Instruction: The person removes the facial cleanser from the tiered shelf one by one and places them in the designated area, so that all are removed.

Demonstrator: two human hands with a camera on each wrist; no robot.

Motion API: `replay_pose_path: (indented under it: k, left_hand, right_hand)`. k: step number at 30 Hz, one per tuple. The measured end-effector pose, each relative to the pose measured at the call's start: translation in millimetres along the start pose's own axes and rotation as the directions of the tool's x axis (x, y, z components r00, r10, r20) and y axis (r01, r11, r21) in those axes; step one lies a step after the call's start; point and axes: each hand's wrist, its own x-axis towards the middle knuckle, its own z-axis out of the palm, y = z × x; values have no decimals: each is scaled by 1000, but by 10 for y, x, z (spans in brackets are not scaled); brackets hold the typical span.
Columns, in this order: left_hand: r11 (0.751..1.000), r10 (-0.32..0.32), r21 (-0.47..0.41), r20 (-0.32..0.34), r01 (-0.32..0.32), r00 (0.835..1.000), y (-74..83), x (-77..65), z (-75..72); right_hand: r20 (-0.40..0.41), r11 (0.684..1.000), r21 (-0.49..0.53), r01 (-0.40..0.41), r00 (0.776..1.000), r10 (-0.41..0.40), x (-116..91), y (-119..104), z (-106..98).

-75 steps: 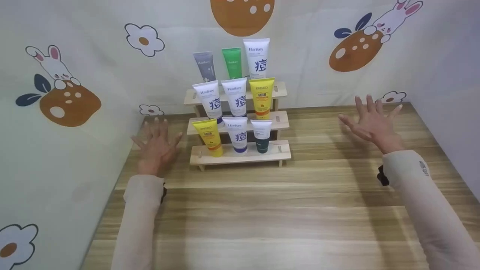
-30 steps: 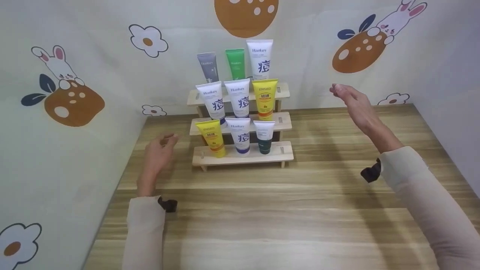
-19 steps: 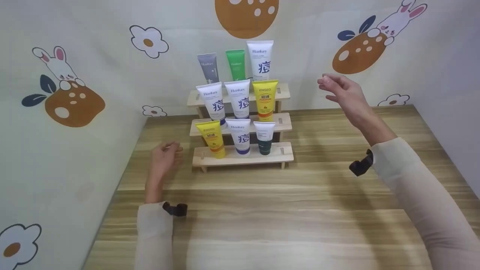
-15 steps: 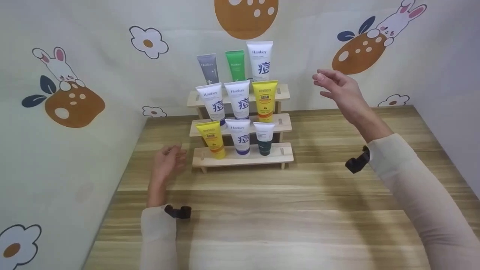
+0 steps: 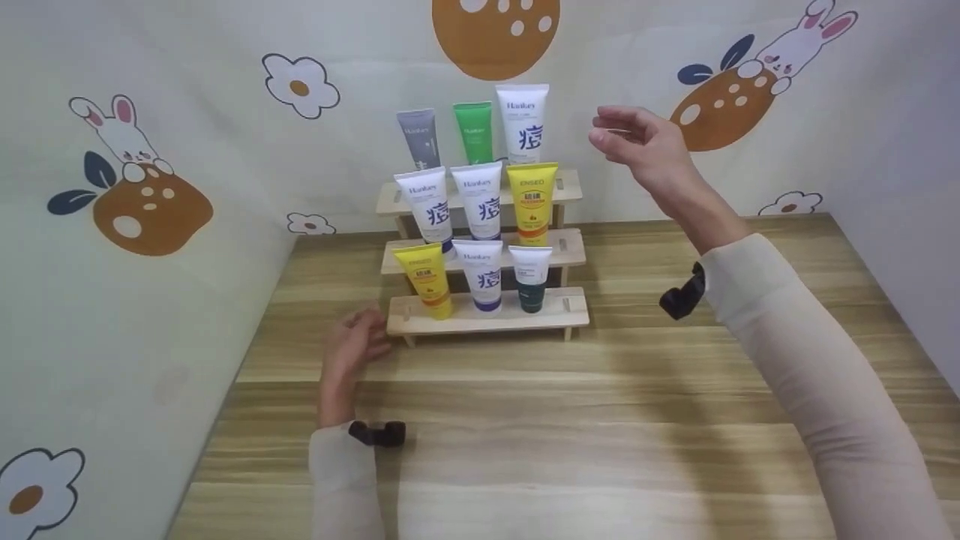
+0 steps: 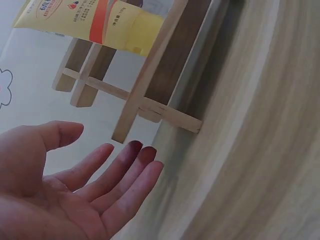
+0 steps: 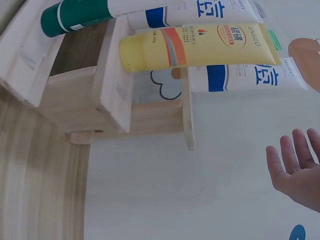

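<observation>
Nine tubes (image 5: pixel 480 202), grey tube (image 5: pixel 417 135) partly hidden, left hand (image 5: pixel 355 341) loose by rack (image 5: pixel 495 323), right hand (image 5: pixel 651 152) loose

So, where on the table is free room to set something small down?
Free: the table in front of the stand, between the two sleeves; also right of the stand, partly beneath the right hand and its sleeve. Crowded: the stand's three shelves, with three tubes each, and its front left corner, beside the left hand.

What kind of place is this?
Probably a small staged tabletop booth, perhaps imitating a shop display: a wood-grain table backed by a rabbit-print wall covering, with a three-tier wooden stand holding rows of squeeze tubes.
</observation>
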Motion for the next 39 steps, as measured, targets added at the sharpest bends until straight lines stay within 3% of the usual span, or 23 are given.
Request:
replay_pose_path:
  k: [8,14,21,31,39]
  left_hand:
    - [999,4,-37,49,-2,999,-100,42,46]
    - [997,17,-74,104,-9,994,-156,57,49]
    - [996,14,-93,122,-3,992,-245,63,30]
    - [975,48,-224,188,-5,981,-341,128,18]
    - [966,82,-256,195,-30,977,-384,157,-12]
  right_hand:
    - [-20,997,-64,-43,999,42,202,-28,123]
    - [-22,996,-51,-69,997,68,314,-4,262]
    - [-3,996,-36,-76,997,76,377,-78,488]
    - [-32,989,-52,-135,991,134,473,-199,579]
    - [-40,993,-75,-93,995,90,538,-226,626]
